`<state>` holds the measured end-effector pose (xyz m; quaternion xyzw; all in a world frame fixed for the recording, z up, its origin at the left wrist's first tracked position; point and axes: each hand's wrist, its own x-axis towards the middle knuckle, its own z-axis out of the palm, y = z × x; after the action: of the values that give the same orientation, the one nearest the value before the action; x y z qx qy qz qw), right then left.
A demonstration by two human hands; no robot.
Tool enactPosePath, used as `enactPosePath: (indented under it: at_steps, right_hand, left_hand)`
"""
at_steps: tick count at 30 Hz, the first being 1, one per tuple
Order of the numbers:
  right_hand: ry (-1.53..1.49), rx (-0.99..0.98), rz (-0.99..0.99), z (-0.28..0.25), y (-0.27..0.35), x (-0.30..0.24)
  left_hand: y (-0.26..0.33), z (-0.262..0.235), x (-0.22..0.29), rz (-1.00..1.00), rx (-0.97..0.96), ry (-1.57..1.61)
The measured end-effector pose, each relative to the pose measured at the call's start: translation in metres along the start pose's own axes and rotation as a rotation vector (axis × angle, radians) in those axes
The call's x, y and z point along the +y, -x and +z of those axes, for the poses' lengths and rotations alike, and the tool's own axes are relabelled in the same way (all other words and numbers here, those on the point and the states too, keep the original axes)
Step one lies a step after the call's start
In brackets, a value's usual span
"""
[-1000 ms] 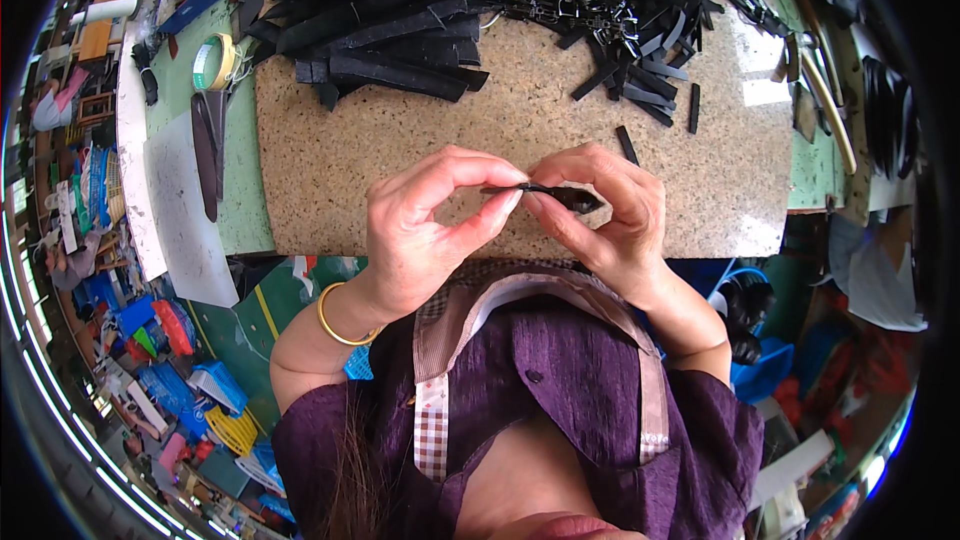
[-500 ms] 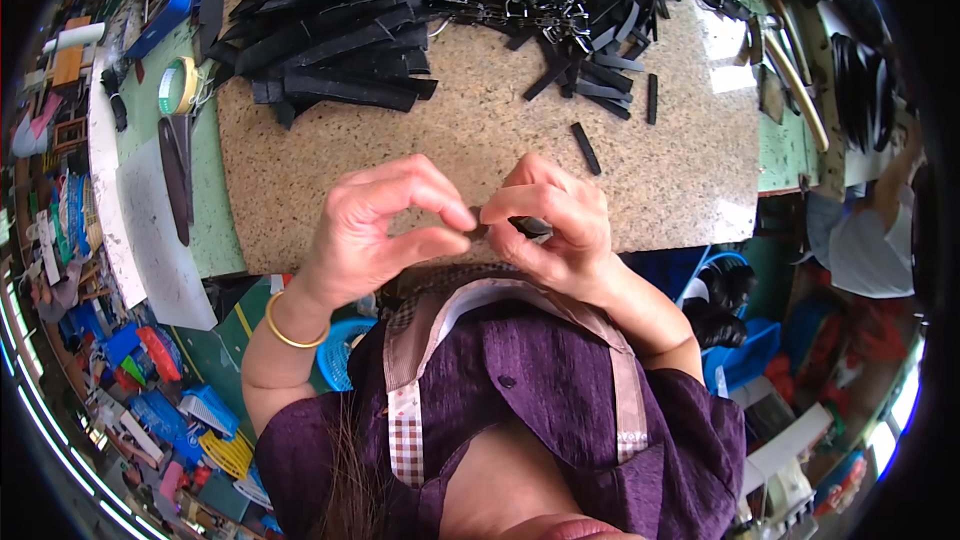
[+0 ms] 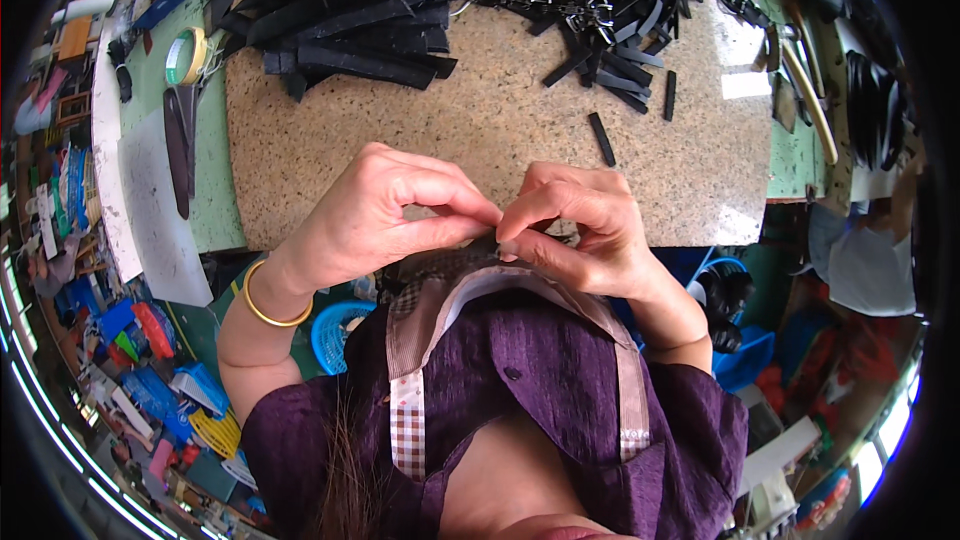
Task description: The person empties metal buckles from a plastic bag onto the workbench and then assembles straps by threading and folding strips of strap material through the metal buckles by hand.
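My left hand [image 3: 385,215] and my right hand [image 3: 580,225] meet fingertip to fingertip just off the near edge of the speckled stone slab [image 3: 480,130]. Between thumbs and forefingers they pinch a small dark piece [image 3: 503,236], almost wholly hidden by the fingers. A gold bangle [image 3: 262,305] circles my left wrist. At the slab's far side lies a heap of long black strips [image 3: 345,10], and beside it a pile of metal clips mixed with short black pieces [image 3: 585,0]. One short black piece [image 3: 600,138] lies alone just beyond my right hand.
A tape roll [image 3: 185,55] and a dark narrow tool [image 3: 178,145] rest on the green bench left of the slab, by a white sheet [image 3: 150,205]. A blue basket [image 3: 335,330] sits below the bench. Another person in white [image 3: 865,265] is at the right.
Both hands have drawn closer to my chest and nearer the slab's front edge. The dark piece, clearly seen between them earlier, is now mostly covered by the fingertips.
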<state>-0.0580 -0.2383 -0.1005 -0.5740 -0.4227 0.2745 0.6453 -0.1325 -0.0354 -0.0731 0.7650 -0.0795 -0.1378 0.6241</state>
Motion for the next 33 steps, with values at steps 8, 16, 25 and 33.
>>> enactPosePath:
  at_steps: [8, 16, 25, 33]
  right_hand:
    - [0.098, 0.091, 0.321, -0.009, 0.009, -0.005]
    - [0.409, 0.045, 0.213, -0.009, 0.008, -0.014]
    - [1.093, -0.027, -0.159, 0.007, 0.001, -0.037]
    - [-0.309, 0.548, 0.3, -0.02, 0.012, -0.022]
  left_hand:
    - [-0.001, 0.003, -0.001, -0.019, 0.165, -0.017]
    - [-0.005, -0.004, 0.003, -0.068, 0.179, -0.104]
    - [-0.018, -0.002, 0.025, 0.088, 0.082, -0.362]
    - [-0.031, 0.011, 0.046, 0.313, 0.135, -0.176]
